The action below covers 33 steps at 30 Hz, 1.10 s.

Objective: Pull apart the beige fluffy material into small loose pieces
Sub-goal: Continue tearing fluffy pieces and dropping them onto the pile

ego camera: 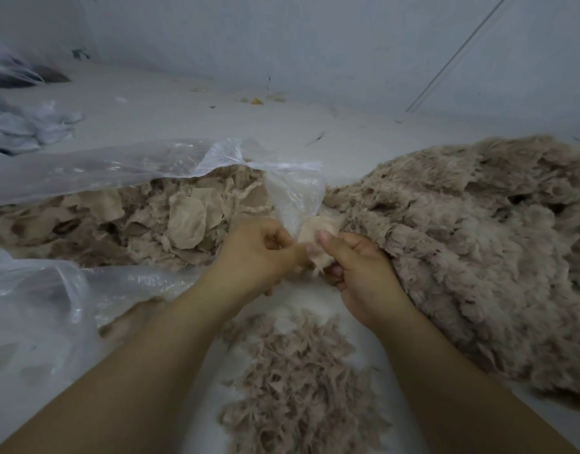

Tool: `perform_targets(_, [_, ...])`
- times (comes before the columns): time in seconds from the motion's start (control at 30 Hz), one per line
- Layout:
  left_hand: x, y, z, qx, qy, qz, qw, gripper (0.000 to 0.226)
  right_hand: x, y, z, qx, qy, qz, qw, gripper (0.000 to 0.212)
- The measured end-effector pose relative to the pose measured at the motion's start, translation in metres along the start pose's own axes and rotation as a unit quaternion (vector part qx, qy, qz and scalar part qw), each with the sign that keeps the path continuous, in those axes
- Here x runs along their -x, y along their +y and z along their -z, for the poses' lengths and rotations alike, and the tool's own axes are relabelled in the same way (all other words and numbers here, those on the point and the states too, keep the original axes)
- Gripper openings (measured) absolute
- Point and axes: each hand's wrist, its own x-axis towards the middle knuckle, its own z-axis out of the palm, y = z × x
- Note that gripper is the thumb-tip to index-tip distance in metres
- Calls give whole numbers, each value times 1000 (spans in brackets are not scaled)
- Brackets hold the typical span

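Small beige fluffy piece (315, 249) sits directly between both hands, pinched by left hand (262, 253) and right hand (357, 270). Pull axis judged left-right; fluffy heap (478, 244) just right of right hand.

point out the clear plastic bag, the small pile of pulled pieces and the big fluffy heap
clear plastic bag (95, 172), head view, upper wall
small pile of pulled pieces (295, 371), head view, middle
big fluffy heap (478, 244), head view, middle

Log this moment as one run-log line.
left hand: pinches scrap | right hand: pinches scrap | shreds: below hands | fluffy heap: right | bag: left
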Motion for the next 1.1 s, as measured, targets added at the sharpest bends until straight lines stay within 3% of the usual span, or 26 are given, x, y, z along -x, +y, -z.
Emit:
perform_targets(0.07, [-1, -1, -6, 25, 65, 7, 998, 31, 0, 2, 0, 5, -17, 12, 1000, 24])
perform_targets(0.2, [-1, -5, -10, 102, 50, -6, 994, 11, 0, 3, 1, 16, -40, 21, 999, 23])
perform_targets(0.3, [-2, -8, -9, 134, 80, -52, 986, 17, -1, 4, 0, 33, -13, 6, 999, 34])
perform_targets(0.4, [-7, -10, -3, 131, 115, -102, 979, 23, -3, 5, 0, 31, 6, 2, 1000, 18])
perform_targets(0.53, [-22, -15, 13, 60, 253, -124, 958, 16, -1, 3, 0, 43, 5, 5, 999, 27])
perform_targets(0.6, [-28, -19, 24, -29, 308, -115, 944, 14, 0, 2, 0, 42, 6, 2, 999, 30])
perform_targets(0.7, [-33, -26, 34, -381, 240, -77, 889, 17, 0, 2, -1, 39, 8, 0, 999, 31])
perform_targets(0.77, [-30, -25, 31, -500, 194, -24, 844, 14, 0, 2, -1, 40, 9, 0, 999, 31])
perform_targets(0.87, [-25, -18, 27, -515, 202, -26, 833, 10, -1, 3, -1, 43, 8, -2, 999, 30])
perform_targets(0.97, [-22, -13, 24, -513, 243, -85, 819, 5, -1, 3, -1, 44, 8, 0, 999, 31])
perform_targets(1.1, [-14, -5, 12, -548, 189, -154, 800, 13, -1, 3, -2, 43, 11, -2, 999, 31])
